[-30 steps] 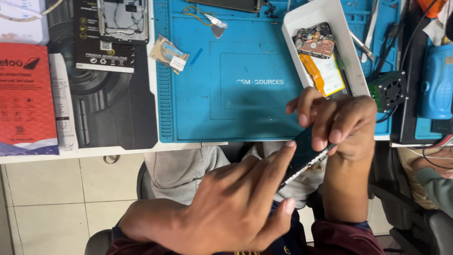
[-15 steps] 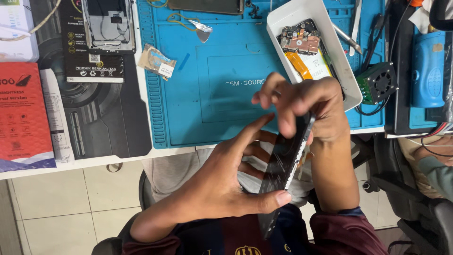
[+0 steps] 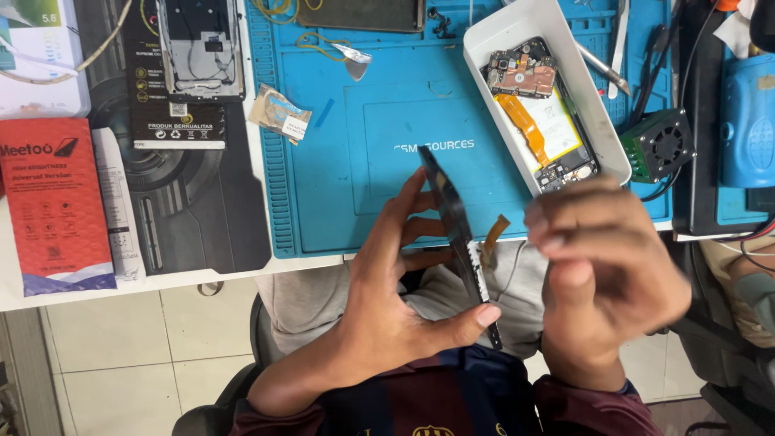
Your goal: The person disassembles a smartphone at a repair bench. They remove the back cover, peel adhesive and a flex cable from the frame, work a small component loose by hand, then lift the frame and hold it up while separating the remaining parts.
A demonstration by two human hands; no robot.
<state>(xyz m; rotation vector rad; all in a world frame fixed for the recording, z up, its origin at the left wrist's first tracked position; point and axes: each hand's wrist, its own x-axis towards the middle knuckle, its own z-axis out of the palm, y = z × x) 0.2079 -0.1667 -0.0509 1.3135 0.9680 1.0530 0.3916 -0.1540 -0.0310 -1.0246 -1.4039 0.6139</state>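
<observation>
My left hand (image 3: pixel 387 299) holds a thin dark phone display panel (image 3: pixel 452 214) edge-on over my lap, thumb at its lower end and fingers along its left face. A short orange flex cable (image 3: pixel 496 230) hangs from the panel's right side. My right hand (image 3: pixel 605 266) is blurred just right of the panel. Its fingers are curled against the thumb, it does not touch the panel, and nothing shows in it.
A blue work mat (image 3: pixel 363 161) covers the table ahead. On it stands a white tray (image 3: pixel 484 73) with phone boards and a battery (image 3: pixel 537 105). An opened phone frame (image 3: pixel 200 44) and a red box (image 3: pixel 52 202) lie at left. Tweezers (image 3: pixel 601 69), a small green fan (image 3: pixel 658 145) and a blue device (image 3: pixel 747 121) sit at right.
The right hand has let go of the panel and moved right. The left hand now grips the panel alone and has turned it edge-on. The view shifted slightly.
</observation>
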